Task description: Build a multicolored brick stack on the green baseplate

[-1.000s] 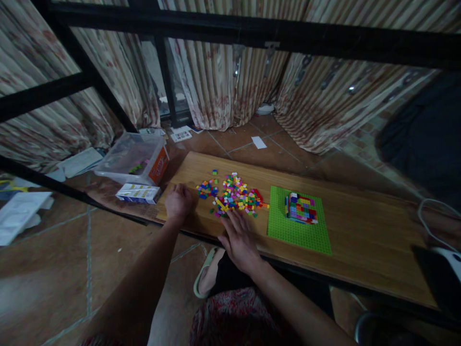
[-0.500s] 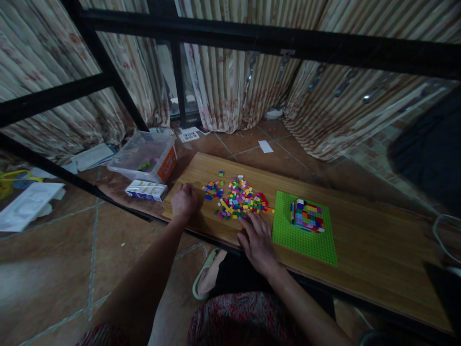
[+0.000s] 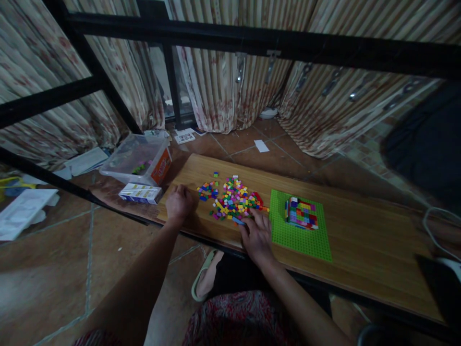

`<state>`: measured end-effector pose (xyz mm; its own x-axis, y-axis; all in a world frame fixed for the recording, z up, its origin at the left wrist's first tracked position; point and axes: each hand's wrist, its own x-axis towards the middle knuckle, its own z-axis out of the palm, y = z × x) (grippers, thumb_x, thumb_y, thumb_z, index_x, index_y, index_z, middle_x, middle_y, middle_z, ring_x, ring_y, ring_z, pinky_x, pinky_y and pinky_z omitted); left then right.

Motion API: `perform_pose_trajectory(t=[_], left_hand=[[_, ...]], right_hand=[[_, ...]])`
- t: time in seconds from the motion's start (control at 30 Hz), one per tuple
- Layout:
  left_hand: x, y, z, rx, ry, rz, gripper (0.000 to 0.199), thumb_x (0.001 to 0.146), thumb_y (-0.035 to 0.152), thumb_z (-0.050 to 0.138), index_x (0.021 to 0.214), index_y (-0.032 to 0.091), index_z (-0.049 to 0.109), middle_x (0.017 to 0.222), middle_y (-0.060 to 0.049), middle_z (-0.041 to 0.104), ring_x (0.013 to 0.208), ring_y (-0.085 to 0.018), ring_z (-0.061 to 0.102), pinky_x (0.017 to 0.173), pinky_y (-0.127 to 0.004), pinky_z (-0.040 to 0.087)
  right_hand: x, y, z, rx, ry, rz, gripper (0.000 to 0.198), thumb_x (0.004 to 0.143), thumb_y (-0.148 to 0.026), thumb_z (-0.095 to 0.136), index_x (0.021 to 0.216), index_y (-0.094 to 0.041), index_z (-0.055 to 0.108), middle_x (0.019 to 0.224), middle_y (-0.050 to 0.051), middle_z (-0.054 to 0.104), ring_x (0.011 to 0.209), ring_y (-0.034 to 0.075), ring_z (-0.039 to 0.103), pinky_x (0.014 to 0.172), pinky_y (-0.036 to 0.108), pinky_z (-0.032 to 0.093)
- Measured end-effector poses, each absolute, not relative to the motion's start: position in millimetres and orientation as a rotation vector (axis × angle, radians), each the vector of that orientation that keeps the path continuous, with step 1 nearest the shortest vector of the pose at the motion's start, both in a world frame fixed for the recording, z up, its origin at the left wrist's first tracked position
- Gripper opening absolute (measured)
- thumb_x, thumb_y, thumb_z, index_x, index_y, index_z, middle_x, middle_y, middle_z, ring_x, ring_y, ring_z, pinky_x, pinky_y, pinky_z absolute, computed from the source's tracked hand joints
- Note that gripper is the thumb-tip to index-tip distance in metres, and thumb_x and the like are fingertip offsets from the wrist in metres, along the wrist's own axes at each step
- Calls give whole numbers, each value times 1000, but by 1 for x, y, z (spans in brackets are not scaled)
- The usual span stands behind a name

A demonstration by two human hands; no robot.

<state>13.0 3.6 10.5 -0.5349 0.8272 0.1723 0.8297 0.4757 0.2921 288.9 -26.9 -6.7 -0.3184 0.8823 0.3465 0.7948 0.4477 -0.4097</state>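
Observation:
A loose pile of small coloured toy bricks (image 3: pixel 236 197) lies on the wooden bench. My right hand (image 3: pixel 257 236) rests at the pile's near edge, palm down, with its fingers apart. A long blue brick (image 3: pixel 238 220) lies by its thumb and index finger; I cannot tell whether they touch it. My left hand (image 3: pixel 179 203) is closed in a fist on the left end of the bench, and whatever it may hold is hidden. Right of the pile, a green baseplate (image 3: pixel 300 245) carries a multicoloured brick build (image 3: pixel 301 214) with low walls.
The wooden bench (image 3: pixel 363 240) stretches to the right. Beyond its left end stand a clear plastic bin (image 3: pixel 135 156) with a few bricks inside and a small box (image 3: pixel 141 193). A black metal frame (image 3: pixel 223 36) crosses before striped curtains (image 3: pixel 209 86).
The view has shifted slightly. My right hand has moved a little at the pile's edge, and the long blue brick now shows beside its thumb. My left hand stays closed.

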Motion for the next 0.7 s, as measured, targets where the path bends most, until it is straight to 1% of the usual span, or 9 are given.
perform_pose_trajectory(t=[0.1, 0.33, 0.4, 0.53, 0.7], left_hand=[[12, 4, 11, -1516, -2698, -515, 26, 89, 29, 40, 97, 17, 63, 98, -11, 65, 86, -22, 61, 62, -30, 39], [11, 5, 9, -1496, -2694, -537, 27, 89, 30, 40, 97, 18, 63, 100, -10, 65, 86, -23, 62, 62, -30, 39], [11, 5, 10, -1498, -2696, -532, 27, 89, 30, 40, 96, 18, 63, 100, -10, 65, 85, -23, 62, 62, -30, 38], [10, 4, 10, -1518, -2667, -535, 26, 89, 29, 40, 95, 18, 63, 99, -10, 65, 85, -23, 61, 62, -30, 38], [10, 5, 8, -1504, -2657, -524, 26, 88, 30, 40, 95, 17, 63, 99, -11, 65, 84, -23, 61, 64, -30, 39]], right_hand=[[285, -23, -9, -1419, -2125, 188, 20, 91, -33, 52, 94, -21, 68, 129, 10, 54, 121, 30, 42, 103, 48, 33], [289, -22, -5, -1403, -2040, 185, 18, 92, -31, 51, 93, -20, 66, 125, 9, 58, 120, 27, 44, 102, 45, 33], [291, -23, -3, -1391, -2008, 205, 18, 92, -31, 51, 95, -21, 65, 117, 8, 62, 114, 26, 48, 98, 43, 35], [295, -23, 1, -1402, -1941, 313, 18, 93, -31, 49, 97, -21, 63, 95, 5, 67, 92, 22, 55, 86, 36, 40], [300, -21, 3, -1417, -1842, 420, 14, 89, -31, 54, 88, -21, 63, 87, 4, 66, 85, 20, 56, 78, 32, 43]])
